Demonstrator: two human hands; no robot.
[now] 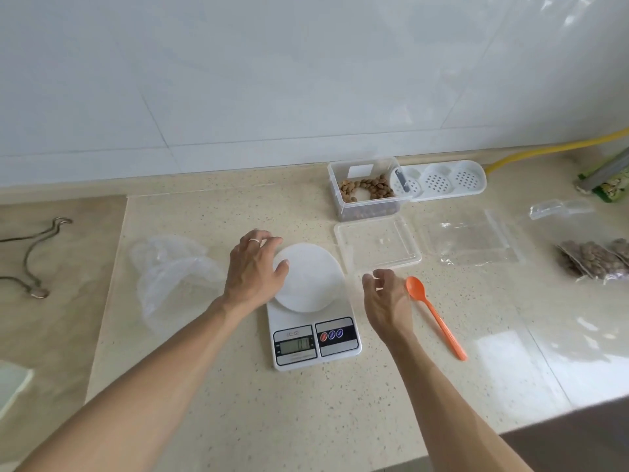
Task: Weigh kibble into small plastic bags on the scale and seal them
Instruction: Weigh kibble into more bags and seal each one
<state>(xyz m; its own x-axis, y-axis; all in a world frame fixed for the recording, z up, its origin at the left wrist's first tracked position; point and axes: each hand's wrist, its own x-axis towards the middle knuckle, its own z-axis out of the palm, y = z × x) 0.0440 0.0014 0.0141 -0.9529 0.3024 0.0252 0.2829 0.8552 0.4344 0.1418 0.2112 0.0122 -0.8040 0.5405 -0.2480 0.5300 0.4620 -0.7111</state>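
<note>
A white digital scale [315, 338] with a round white platform [308, 277] stands in the middle of the counter. My left hand [255, 267] rests at the platform's left rim, fingers spread and nearly straight. Just right of the scale hovers my right hand [386, 298], fingers loosely curled, holding nothing that I can make out. An orange spoon [434, 313] lies beside it on the counter. A clear tub of brown kibble [367, 190] stands open behind the scale, its lid [376, 247] lying in front of it. Empty clear bags [471, 240] lie right of the lid.
Filled kibble bags [594, 258] lie at the far right. A crumpled clear plastic bag [170, 270] sits left of the scale. A white perforated tray [442, 180] and a yellow hose [558, 146] run along the wall. Metal hooks [34, 257] lie at the left.
</note>
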